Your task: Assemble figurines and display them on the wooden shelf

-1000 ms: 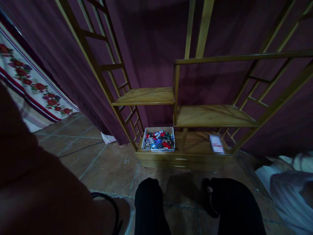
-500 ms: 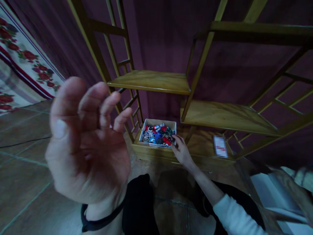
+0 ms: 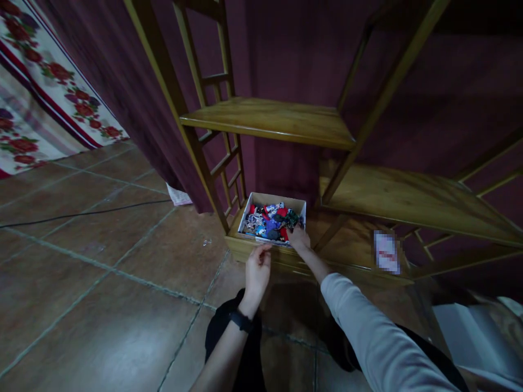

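Observation:
A shallow white box [image 3: 302, 206] stands on the low wooden base of a shelf unit, filled with small mixed trinkets [image 3: 269, 220] in red, blue, white, black and dark green. They look like small figures or keychains, too small to name surely. My right hand [image 3: 299, 238] reaches over the box's front right corner. Its bent fingers are in among the dark and red pieces, and the fingertips are hidden. Just in front of the box, apart from it, my left hand [image 3: 258, 269] is held with its fingers curled together. Nothing shows in it. A dark band [image 3: 241, 321] circles that wrist.
Above the box juts a wooden shelf [image 3: 269, 120], with another shelf [image 3: 408, 196] lower at right. A blurred-out white and red item [image 3: 387, 252] lies on the base. Pale open boxes [image 3: 469, 332] sit at lower right. A black cable [image 3: 90, 213] crosses the tiled floor.
My left hand has dropped from close to the camera, fingers spread, to just before the box, fingers curled. My right hand has gone deeper into the trinkets. The view has shifted.

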{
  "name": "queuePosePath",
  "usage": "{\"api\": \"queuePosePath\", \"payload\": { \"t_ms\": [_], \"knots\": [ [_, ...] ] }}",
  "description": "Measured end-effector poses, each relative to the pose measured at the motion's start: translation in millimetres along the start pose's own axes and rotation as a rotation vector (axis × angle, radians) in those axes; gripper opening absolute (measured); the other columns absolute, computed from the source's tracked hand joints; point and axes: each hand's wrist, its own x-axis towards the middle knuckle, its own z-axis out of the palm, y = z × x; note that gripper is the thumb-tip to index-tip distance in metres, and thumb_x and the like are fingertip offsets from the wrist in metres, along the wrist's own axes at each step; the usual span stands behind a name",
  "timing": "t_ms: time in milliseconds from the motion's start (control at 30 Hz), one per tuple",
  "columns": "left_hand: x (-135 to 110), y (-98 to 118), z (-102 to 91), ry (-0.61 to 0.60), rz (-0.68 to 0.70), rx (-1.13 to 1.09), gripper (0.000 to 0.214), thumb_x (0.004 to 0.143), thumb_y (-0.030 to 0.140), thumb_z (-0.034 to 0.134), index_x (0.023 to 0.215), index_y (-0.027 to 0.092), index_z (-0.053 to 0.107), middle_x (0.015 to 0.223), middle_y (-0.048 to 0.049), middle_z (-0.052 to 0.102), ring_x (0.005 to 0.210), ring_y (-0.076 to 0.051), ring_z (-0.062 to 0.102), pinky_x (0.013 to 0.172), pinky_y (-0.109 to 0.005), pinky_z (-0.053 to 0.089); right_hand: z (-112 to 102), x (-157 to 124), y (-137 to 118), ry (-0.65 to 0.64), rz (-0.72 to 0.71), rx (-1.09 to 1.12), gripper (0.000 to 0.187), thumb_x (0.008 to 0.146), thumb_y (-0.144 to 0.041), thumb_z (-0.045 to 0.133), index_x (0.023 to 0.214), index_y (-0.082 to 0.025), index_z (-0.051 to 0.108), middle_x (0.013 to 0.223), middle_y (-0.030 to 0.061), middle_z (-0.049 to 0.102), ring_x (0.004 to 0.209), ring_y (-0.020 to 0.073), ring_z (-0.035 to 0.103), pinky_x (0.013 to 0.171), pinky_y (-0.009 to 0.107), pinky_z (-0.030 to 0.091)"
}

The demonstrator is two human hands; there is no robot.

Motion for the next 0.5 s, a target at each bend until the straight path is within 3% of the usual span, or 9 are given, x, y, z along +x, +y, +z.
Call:
{"api": "queuePosePath", "payload": {
  "t_ms": [100,233,367,433,500],
  "knots": [
    [-1,-4,4.7,-0.026,0.004,0.054,0.023,0.081,0.021,0.045,0.098,0.018,0.061,0.097,-0.0064,0.064,0.089,-0.017,0.059,0.082,-0.032,0.045,-5,5,-2,-0.005,-0.001,-0.002,0.030,0.087,-0.028,0.039,0.111,-0.011,0.049,0.104,0.0193,0.061,0.098,0.0267,0.059,0.079,0.036,0.045],
    [3,-6,10.7,-0.069,0.005,0.114,0.022,0.081,0.022,0.045,0.096,0.019,0.061,0.098,-0.0060,0.064,0.089,-0.018,0.059,0.082,-0.032,0.045,-19,-4,-3,0.083,-0.084,0.064,0.033,0.088,-0.026,0.038,0.116,-0.011,0.048,0.103,0.0178,0.063,0.096,0.0257,0.060,0.081,0.035,0.044],
    [1,-5,10.9,-0.014,-0.020,0.071,0.028,0.083,0.027,0.045,0.106,0.018,0.057,0.104,-0.0080,0.062,0.096,-0.018,0.057,0.085,-0.032,0.044,-33,-42,13,0.149,-0.302,0.264,0.037,0.084,-0.026,0.045,0.120,-0.018,0.049,0.112,0.0107,0.061,0.103,0.0232,0.057,0.088,0.032,0.043],
    [-5,2,9.3,-0.010,-0.030,-0.012,0.033,0.083,0.034,0.045,0.110,0.017,0.056,0.106,-0.0088,0.061,0.097,-0.019,0.057,0.084,-0.031,0.044,-36,-69,30,0.121,-0.383,0.440,0.039,0.081,-0.029,0.048,0.118,-0.019,0.053,0.112,0.0079,0.061,0.102,0.0229,0.058,0.087,0.033,0.045],
    [-17,14,9.2,-0.086,-0.084,-0.163,0.040,0.082,0.041,0.045,0.110,0.015,0.056,0.103,-0.0102,0.062,0.092,-0.019,0.058,0.079,-0.031,0.047,-38,-97,51,0.046,-0.374,0.644,0.043,0.079,-0.033,0.050,0.118,-0.018,0.054,0.106,0.0069,0.064,0.089,0.0228,0.063,0.079,0.035,0.051]
  ]
}}
